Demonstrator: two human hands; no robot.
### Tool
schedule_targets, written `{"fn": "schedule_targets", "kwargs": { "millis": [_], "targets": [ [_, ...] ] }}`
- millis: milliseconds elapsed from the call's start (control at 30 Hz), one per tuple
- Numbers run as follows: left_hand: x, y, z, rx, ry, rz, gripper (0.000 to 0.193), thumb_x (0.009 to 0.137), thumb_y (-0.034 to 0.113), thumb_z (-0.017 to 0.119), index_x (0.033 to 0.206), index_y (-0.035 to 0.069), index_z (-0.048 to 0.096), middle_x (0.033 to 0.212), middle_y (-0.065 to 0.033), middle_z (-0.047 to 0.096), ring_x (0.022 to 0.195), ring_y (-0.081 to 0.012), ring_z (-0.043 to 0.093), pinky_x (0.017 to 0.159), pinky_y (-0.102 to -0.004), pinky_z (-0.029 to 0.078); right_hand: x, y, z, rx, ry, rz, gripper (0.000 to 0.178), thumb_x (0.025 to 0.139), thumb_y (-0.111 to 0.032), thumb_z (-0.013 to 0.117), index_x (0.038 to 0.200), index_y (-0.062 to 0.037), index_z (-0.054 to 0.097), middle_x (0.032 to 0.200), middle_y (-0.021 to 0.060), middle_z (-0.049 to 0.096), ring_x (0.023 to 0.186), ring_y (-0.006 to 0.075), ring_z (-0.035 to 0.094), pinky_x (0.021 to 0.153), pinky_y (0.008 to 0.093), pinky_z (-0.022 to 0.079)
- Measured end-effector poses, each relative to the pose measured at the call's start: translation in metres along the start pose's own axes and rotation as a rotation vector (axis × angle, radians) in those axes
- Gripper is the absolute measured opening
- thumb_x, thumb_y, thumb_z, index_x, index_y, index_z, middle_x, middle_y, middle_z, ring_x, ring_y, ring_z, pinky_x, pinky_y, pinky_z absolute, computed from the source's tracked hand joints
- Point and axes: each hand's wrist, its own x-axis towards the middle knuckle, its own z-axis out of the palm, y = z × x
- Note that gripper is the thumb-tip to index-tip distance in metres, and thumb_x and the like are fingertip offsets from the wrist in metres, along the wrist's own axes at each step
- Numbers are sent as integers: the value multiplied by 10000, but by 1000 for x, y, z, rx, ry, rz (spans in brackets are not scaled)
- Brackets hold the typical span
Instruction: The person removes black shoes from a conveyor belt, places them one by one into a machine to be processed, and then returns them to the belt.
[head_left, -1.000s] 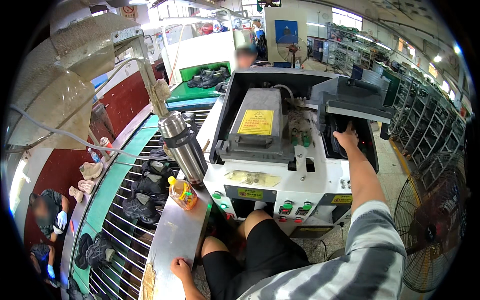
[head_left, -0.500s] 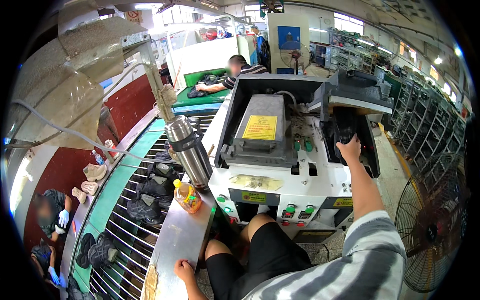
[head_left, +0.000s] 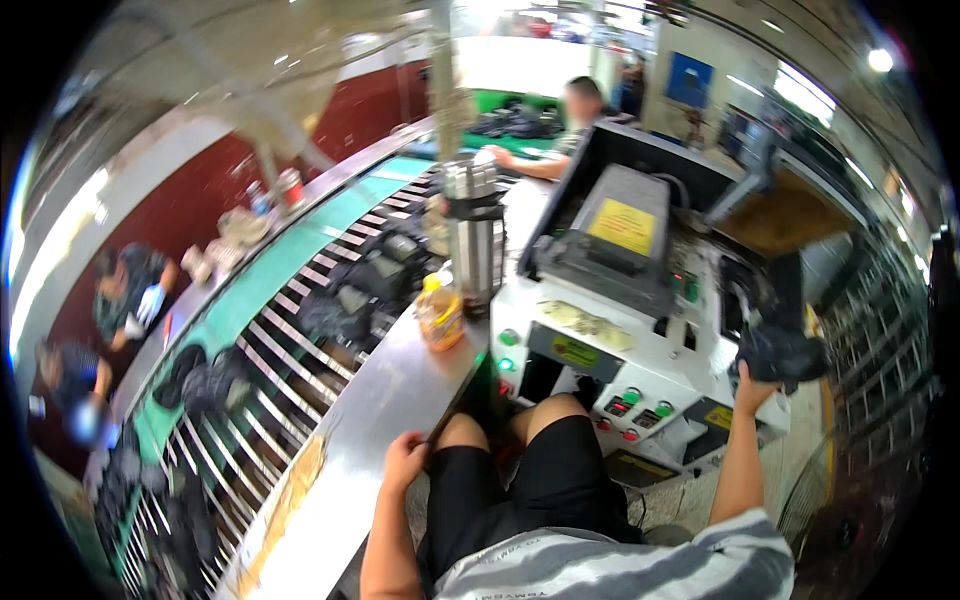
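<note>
My right hand (head_left: pixel 757 388) grips a black shoe (head_left: pixel 785 352) from below, in front of the right-hand station of a white and grey machine (head_left: pixel 560 300). Above the shoe, that station's lid (head_left: pixel 785 205) is tilted up, showing a brown underside. My left hand (head_left: pixel 405 460) hangs by the edge of the metal table (head_left: pixel 375 400), its fingers loosely curled with nothing visible in them. On the table's far end stand a steel thermos (head_left: pixel 474 235) and a yellow-capped bottle (head_left: pixel 438 315) of orange drink.
Left of the table runs a roller conveyor (head_left: pixel 270 375) bearing black shoes (head_left: pixel 340 310), beside a green belt (head_left: pixel 235 295). Beige shoes (head_left: pixel 240 228) sit on the far ledge. A person (head_left: pixel 575 130) works beyond the machine, two more at the left. Racks (head_left: pixel 870 330) stand at right.
My right hand has drawn the black shoe out of the machine's right station, toward me. The station's lid is tilted higher. My left hand has risen slightly, and the view has swung left.
</note>
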Motion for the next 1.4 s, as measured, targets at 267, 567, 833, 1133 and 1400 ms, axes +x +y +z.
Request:
{"fn": "schedule_targets", "kwargs": {
  "millis": [267, 567, 833, 1133, 1400],
  "targets": [
    [-20, 129, 62, -861, -890, 153, 685, 956, 260, 593, 1502, 77, 222, 1474, -132, 374, 1365, -239, 355, 1130, -394, 273, -86, -163, 30, 1284, -906, 826, 650, 647, -171, 644, 1257, 7, 508, 1177, 137, 600, 1082, 300, 597, 970, 420, 485],
    [5, 59, -72, -1363, -249, -48, 354, 708, 150, 633, 1007, -29, 573, 921, -184, 644, 831, -306, 676, 764, -422, 582, -223, -434, 94, 1001, -2091, 704, 510, 940, -231, 530, 1374, 21, 435, 1314, 120, 530, 1190, 223, 516, 1012, 337, 406],
    [131, -27, -263, -955, 522, -193, 253, 649, 28, 569, 895, 64, 521, 733, -55, 523, 646, -213, 546, 611, -364, 493, -394, -505, 164, 739, -1910, -12, 492, 858, -289, 667, 1261, -29, 555, 1230, 182, 559, 1144, 290, 554, 960, 370, 448],
    [238, -80, -276, -439, 932, -366, 915, 545, 110, 717, 1392, 1, 389, 1151, -174, 576, 1053, -328, 566, 855, -399, 490, -502, -588, 174, 539, -1583, -628, 193, 845, -258, 597, 918, -82, 566, 885, 120, 616, 851, 322, 612, 712, 458, 505],
    [227, -123, -315, -1334, 1196, -284, 476, 828, 353, 567, 1214, 79, 529, 1172, -93, 563, 1044, -242, 548, 908, -397, 442, -501, -582, 184, 488, -1514, -629, 152, 870, -253, 571, 870, -103, 553, 797, 93, 619, 747, 315, 621, 645, 459, 507]
  ]
}}
